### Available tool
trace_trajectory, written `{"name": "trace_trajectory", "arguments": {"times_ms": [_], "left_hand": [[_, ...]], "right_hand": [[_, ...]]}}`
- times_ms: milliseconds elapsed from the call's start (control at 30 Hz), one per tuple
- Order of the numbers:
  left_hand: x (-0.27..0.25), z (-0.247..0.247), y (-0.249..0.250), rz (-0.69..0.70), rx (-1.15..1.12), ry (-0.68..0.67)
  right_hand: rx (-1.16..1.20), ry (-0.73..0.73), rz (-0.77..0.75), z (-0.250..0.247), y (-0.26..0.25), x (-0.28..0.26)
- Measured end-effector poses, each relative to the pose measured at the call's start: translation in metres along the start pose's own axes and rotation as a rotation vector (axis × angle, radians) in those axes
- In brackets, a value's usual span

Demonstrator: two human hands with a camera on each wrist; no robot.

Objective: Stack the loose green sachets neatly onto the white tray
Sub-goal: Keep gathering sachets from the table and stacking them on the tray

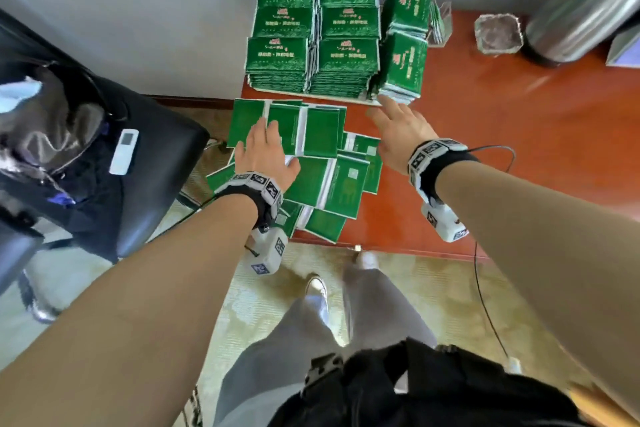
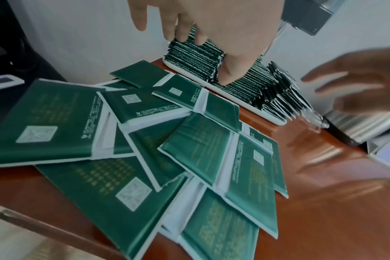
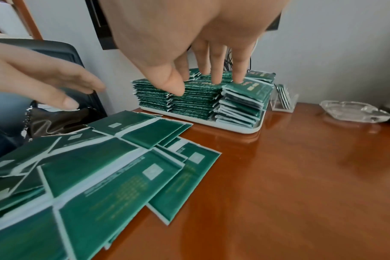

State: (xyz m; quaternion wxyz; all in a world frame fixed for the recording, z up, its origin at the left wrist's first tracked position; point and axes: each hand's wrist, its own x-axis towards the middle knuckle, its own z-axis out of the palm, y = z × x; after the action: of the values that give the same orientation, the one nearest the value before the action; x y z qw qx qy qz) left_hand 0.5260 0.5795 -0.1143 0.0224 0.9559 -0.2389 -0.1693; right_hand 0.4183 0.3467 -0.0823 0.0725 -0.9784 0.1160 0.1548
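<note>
Left hand (image 1: 265, 152) flat over loose sachets (image 1: 311, 180), right hand (image 1: 401, 132) spread w/ nothing held, near tray (image 3: 252, 131) stacks.

Red-brown wooden table (image 1: 519, 156): loose green sachets (image 1: 322, 180), white tray (image 3: 254, 129), glass ashtray (image 1: 498, 33), steel canister (image 1: 581, 7).

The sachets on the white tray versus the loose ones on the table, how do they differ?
The sachets on the white tray sit in tall squared stacks, logo side up; the loose sachets lie fanned and overlapping, code side up. The tray stacks rest inside the white tray; the loose ones lie directly on the wooden table. Both are green with pale edges.
</note>
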Motion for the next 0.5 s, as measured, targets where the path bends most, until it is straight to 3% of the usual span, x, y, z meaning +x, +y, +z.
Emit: {"name": "trace_trajectory", "arguments": {"times_ms": [267,500], "left_hand": [[0.036,0.018,-0.019,-0.267,-0.260,0.044],[0.074,0.034,-0.013,-0.441,-0.270,-0.101]], "right_hand": [[0.203,-0.230,0.334,0.047,-0.039,0.018],[0.199,-0.251,0.395,0.084,-0.045,0.032]]}}
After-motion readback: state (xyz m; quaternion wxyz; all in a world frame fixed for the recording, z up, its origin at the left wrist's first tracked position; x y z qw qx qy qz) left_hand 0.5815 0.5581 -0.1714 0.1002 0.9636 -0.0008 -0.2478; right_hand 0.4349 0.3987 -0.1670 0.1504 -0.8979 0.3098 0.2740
